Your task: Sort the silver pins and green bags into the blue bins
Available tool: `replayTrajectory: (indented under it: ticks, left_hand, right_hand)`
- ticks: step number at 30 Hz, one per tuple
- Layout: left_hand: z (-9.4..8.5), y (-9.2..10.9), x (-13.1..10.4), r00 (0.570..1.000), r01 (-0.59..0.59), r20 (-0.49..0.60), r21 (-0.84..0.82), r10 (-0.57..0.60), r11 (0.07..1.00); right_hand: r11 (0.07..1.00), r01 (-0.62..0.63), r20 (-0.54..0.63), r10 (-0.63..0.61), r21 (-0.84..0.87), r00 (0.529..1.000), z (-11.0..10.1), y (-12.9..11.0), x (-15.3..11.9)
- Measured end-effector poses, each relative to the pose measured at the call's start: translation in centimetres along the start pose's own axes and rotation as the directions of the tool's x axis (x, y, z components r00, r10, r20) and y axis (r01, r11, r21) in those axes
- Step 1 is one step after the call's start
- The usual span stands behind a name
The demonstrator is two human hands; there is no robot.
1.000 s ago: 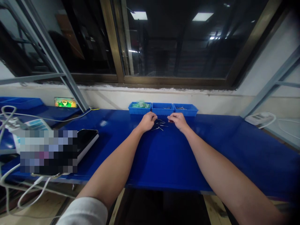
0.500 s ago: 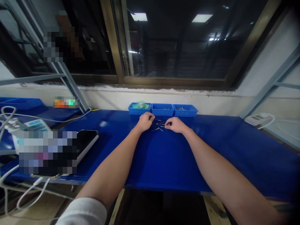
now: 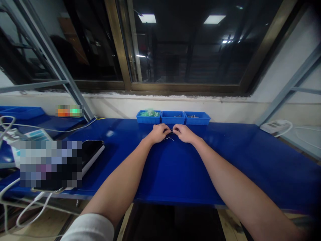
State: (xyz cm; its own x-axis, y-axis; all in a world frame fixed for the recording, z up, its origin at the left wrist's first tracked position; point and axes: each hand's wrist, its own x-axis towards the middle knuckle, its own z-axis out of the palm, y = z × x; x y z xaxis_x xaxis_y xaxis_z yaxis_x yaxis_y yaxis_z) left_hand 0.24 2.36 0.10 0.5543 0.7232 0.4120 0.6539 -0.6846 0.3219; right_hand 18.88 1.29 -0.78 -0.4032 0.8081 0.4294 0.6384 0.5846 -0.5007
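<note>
My left hand [image 3: 160, 133] is closed in a pinch over the blue table. My right hand [image 3: 184, 133] faces it, also pinched, its fingertips only a short gap away. A thin dark sliver shows between the two sets of fingertips, too small to name or to say which hand has it. Thin silvery pin-like metal pieces [image 3: 171, 138] lie on the table just in front of the fingers. Others may be hidden behind the hands.
Behind the hands stand a blue bin [image 3: 148, 119] with green-and-clear bagged stuff, a middle bin [image 3: 173, 119] and a right bin [image 3: 197, 120], both with small metal pieces. A dark-screened device [image 3: 94, 147] with white cables lies left. A white power strip [image 3: 272, 126] sits far right.
Both hands have moved closer together, nearly meeting at the fingertips. Some of the metal pieces that showed between them are now out of sight.
</note>
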Motion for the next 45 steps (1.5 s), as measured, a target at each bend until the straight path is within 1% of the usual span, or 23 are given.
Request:
replayTrajectory:
  ticks: [3,5,8,9,11,14,17,18,20,21,23,24,25,26,27,29,32,34,36,38,41,45]
  left_hand:
    - [-0.1,-0.1,0.0,0.998,0.035,-0.047,-0.016,-0.036,0.999]
    - [-0.2,-0.1,0.0,0.998,0.036,-0.058,-0.038,-0.038,0.999]
    - [-0.1,0.2,0.1,0.999,0.026,-0.044,-0.070,-0.029,0.997]
    - [-0.1,0.3,0.1,0.999,0.032,-0.039,-0.078,-0.035,0.996]
    - [0.0,0.4,0.1,0.996,0.066,-0.052,-0.088,-0.070,0.994]
    - [0.0,0.1,0.1,0.979,0.144,-0.131,-0.102,-0.157,0.984]
    - [0.0,-0.6,0.1,0.956,0.204,-0.192,-0.108,-0.222,0.973]
    - [0.0,-0.8,0.0,0.951,0.217,-0.201,-0.107,-0.235,0.970]
    - [0.0,-1.1,0.0,0.946,0.232,-0.209,-0.105,-0.249,0.967]
    - [0.1,-1.2,0.1,0.944,0.235,-0.212,-0.105,-0.253,0.966]
    - [0.2,-1.3,0.1,0.942,0.239,-0.217,-0.101,-0.256,0.966]
    - [0.2,-1.4,0.1,0.940,0.242,-0.221,-0.098,-0.258,0.965]
    - [0.3,-1.5,0.1,0.939,0.245,-0.227,-0.094,-0.260,0.965]
    - [0.3,-1.7,0.2,0.937,0.247,-0.233,-0.088,-0.261,0.965]
    - [0.3,-1.8,0.2,0.936,0.249,-0.238,-0.078,-0.261,0.965]
    - [0.4,-2.1,0.2,0.937,0.250,-0.240,-0.049,-0.254,0.967]
    - [0.4,-2.4,0.1,0.944,0.255,-0.217,0.004,-0.248,0.967]
    - [0.5,-2.4,0.0,0.949,0.260,-0.195,0.030,-0.249,0.965]
    - [0.5,-2.3,0.0,0.954,0.257,-0.175,0.051,-0.245,0.965]
    - [0.6,-2.1,0.0,0.959,0.245,-0.161,0.064,-0.232,0.967]
    - [0.7,-1.7,0.0,0.966,0.223,-0.147,0.075,-0.211,0.972]
    - [0.7,-1.5,0.0,0.975,0.195,-0.128,0.079,-0.184,0.978]
  right_hand:
    - [0.972,-0.029,-0.040,0.039,0.233,0.998,0.0,-0.3,0.0]
    - [0.945,-0.042,-0.044,0.060,0.324,0.997,-0.3,-0.4,0.0]
    - [0.926,-0.082,-0.053,0.109,0.368,0.993,-0.7,-0.5,-0.1]
    - [0.924,-0.095,-0.079,0.133,0.371,0.988,-0.8,-0.4,-0.1]
    - [0.923,-0.120,-0.167,0.192,0.365,0.967,-0.9,-0.1,-0.2]
    - [0.917,-0.202,-0.292,0.309,0.343,0.905,-1.1,0.9,-0.1]
    - [0.904,-0.294,-0.396,0.404,0.310,0.825,-1.5,2.6,0.3]
    - [0.902,-0.295,-0.446,0.415,0.314,0.793,-1.6,3.3,0.4]
    - [0.890,-0.259,-0.554,0.439,0.375,0.707,-2.0,4.6,0.5]
    - [0.879,-0.247,-0.575,0.457,0.407,0.679,-2.1,5.1,0.5]
    - [0.880,-0.289,-0.590,0.469,0.378,0.657,-2.3,5.7,0.3]
    - [0.888,-0.319,-0.598,0.460,0.332,0.657,-2.4,5.8,0.1]
    - [0.897,-0.344,-0.601,0.441,0.277,0.667,-2.4,5.7,0.0]
    - [0.909,-0.356,-0.598,0.412,0.218,0.687,-2.3,5.5,-0.2]
    - [0.922,-0.352,-0.589,0.376,0.160,0.716,-2.2,5.2,-0.3]
    - [0.951,-0.305,-0.540,0.287,0.059,0.791,-1.8,4.4,-0.3]
    - [0.977,-0.204,-0.406,0.164,-0.057,0.899,-1.1,3.2,-0.3]
    - [0.984,-0.146,-0.304,0.109,-0.101,0.946,-0.8,2.6,-0.3]
    - [0.987,-0.101,-0.216,0.073,-0.123,0.974,-0.6,2.1,-0.3]
    - [0.989,-0.072,-0.152,0.052,-0.132,0.987,-0.4,1.8,-0.3]
    - [0.988,-0.058,-0.086,0.046,-0.142,0.995,0.1,1.9,-0.2]
    - [0.984,-0.075,-0.031,0.071,-0.159,0.997,0.4,2.3,0.0]
